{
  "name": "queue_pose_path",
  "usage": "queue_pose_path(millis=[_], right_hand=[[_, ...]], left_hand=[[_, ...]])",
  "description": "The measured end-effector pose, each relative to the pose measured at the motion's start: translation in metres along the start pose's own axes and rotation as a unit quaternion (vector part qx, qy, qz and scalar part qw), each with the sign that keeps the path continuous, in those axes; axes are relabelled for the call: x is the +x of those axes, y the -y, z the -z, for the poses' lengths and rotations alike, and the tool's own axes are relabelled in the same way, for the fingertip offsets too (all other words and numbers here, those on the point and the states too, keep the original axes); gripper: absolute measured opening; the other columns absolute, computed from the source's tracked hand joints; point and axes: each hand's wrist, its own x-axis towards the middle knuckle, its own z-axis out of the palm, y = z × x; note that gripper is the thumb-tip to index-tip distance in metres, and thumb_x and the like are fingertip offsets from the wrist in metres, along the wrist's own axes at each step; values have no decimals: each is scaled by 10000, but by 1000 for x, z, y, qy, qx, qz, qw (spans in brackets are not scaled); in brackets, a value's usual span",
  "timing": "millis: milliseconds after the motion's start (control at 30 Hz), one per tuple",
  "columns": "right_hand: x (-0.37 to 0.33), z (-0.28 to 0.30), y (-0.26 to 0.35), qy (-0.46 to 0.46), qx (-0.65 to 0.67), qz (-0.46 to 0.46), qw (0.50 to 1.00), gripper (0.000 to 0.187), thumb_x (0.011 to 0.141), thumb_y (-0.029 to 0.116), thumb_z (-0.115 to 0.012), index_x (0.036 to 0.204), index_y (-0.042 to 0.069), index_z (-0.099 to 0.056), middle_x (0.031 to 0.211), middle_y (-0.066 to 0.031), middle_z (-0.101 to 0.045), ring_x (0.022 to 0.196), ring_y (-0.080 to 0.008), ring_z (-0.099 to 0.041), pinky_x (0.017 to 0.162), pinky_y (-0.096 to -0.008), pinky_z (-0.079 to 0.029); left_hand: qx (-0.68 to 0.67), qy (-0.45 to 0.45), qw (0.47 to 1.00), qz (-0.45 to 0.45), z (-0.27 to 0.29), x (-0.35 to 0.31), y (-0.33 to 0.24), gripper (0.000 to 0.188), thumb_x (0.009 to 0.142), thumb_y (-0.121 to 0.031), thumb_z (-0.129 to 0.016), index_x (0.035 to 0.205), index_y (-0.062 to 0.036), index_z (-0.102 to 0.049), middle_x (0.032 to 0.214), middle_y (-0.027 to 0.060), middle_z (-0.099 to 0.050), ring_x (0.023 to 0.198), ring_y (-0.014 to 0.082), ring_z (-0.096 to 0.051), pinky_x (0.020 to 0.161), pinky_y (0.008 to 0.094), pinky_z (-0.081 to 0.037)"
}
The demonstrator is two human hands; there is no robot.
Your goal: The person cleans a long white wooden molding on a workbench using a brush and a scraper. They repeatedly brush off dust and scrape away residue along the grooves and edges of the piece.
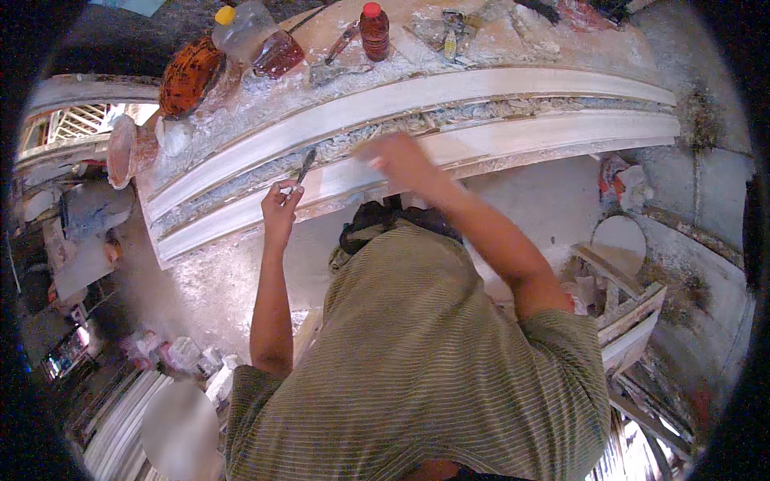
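Observation:
Two long white strips lie side by side across the bench, the far strip [481, 86] and the near strip [553, 135], with crumpled dusty material [385, 128] between them. My left hand [281, 207] is closed, its fingertips pinching a slim dark-bladed tool [306, 166] that points up over the near strip; its exact kind is unclear. My right hand [399, 164] is over the near strip, to the right of the left hand. Motion smears its fingers, so whether it holds anything or touches the strip does not show.
Toward the bench's back stand a red-capped bottle of red liquid [374, 36] and a yellow-capped clear plastic bottle [243, 30]. An orange-and-black rounded object [191, 78] sits at the back left. Farther right lies a yellow-handled tool [451, 43]. A wooden frame [622, 317] is low at my right.

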Motion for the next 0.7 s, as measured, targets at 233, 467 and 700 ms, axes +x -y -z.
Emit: queue_pose_path(millis=[233, 467, 700], right_hand=[[-109, 214, -112, -113, -398, -386, 825, 163, 839, 183, -655, 942, 84, -733, 921, -178, -706, 846, -303, -690, 744, -402, -540], [-147, 188, -59, -319, -69, -303, 895, 178, 834, 98, -706, 992, 19, -726, 923, -74, -736, 805, -129, -669, 754, -265, -520], [-189, 174, -31, -387, 39, -333, 859, 170, 859, 83, -682, 998, -8, -715, 926, -80, -730, 845, -126, -661, 776, -268, -514]], left_hand=[[123, 227, 963, -84, -70, 42, -12, 260, 845, -192, -724, 1036, -21, -676, 756, 70, -645, 625, 106, -511, 610, 287, -453], [131, 192, 937, -262, -203, 76, -22, 269, 836, -233, -685, 936, 12, -638, 876, 222, -666, 782, 349, -644, 712, 420, -498], [142, 167, 934, -282, -235, 73, -25, 272, 818, -227, -684, 915, 18, -614, 880, 250, -644, 836, 401, -630, 751, 445, -492]])
